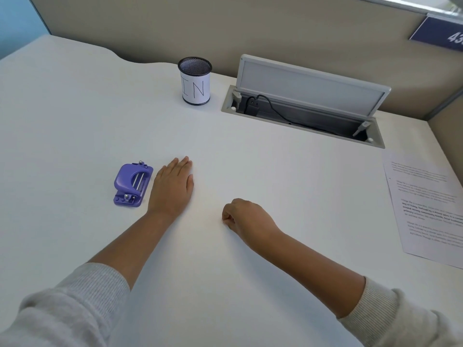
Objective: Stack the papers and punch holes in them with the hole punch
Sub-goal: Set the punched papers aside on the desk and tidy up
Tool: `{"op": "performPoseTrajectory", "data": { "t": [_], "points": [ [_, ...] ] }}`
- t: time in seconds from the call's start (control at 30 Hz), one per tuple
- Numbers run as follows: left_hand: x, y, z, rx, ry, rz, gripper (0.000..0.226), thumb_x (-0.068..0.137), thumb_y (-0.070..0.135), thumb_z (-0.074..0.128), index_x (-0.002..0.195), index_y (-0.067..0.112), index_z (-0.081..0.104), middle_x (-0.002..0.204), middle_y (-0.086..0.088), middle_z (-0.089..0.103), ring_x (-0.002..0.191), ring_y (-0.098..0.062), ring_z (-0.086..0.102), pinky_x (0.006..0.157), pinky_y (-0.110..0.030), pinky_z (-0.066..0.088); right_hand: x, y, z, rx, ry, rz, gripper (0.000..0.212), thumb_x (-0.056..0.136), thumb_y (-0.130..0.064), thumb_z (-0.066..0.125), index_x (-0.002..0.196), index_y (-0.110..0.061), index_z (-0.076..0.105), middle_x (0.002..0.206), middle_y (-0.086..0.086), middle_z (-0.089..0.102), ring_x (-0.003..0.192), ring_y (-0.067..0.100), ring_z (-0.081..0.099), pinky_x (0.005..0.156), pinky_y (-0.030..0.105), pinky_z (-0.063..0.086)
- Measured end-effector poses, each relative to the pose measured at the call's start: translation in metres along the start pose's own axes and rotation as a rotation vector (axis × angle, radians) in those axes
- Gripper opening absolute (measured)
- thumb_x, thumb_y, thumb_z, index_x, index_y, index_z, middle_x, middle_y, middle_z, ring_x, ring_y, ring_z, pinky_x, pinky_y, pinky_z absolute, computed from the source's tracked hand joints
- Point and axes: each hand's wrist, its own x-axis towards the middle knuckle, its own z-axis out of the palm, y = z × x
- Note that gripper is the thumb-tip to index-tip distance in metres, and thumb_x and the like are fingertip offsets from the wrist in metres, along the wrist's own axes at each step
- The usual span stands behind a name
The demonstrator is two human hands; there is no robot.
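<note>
Left hand (174,187) flat beside hole punch (132,185); right hand (246,217) fisted, empty; papers (426,206) cut off, text blurred

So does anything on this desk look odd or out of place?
Nothing is spilled or damaged. The cable hatch in the desk stands open with a black cord inside. The papers lie askew at the right edge, far from the purple hole punch beside the left hand.

Mesh cup (195,81), open cable hatch (304,103)
</note>
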Motion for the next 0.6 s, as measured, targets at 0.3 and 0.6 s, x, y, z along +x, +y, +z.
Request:
{"op": "performPoseTrajectory", "data": {
  "t": [0.3,0.6],
  "points": [
    [-0.001,0.001,0.000,-0.013,0.017,-0.008,0.053,0.090,0.027,0.023,0.133,0.006,0.044,0.142,-0.009,0.046,0.135,-0.027,0.036,0.109,-0.044,0.029,0.016,-0.006,0.010,-0.155,-0.025,-0.023,0.013,0.085,0.000,0.046,0.091,0.001,0.058,0.086,0.010,0.047,0.072,0.026,0.045,0.060,0.032,0.037],
    [-0.001,0.003,-0.002,0.006,-0.011,-0.011,0.062,0.088,0.035,0.012,0.134,0.007,0.043,0.143,-0.007,0.045,0.136,-0.026,0.036,0.109,-0.044,0.029,0.030,0.032,-0.017,0.768,-0.087,0.255,0.022,0.089,-0.013,0.055,0.068,-0.016,0.059,0.061,-0.005,0.053,0.049,0.005,0.048,0.056,0.015,0.041]
  ]
}}
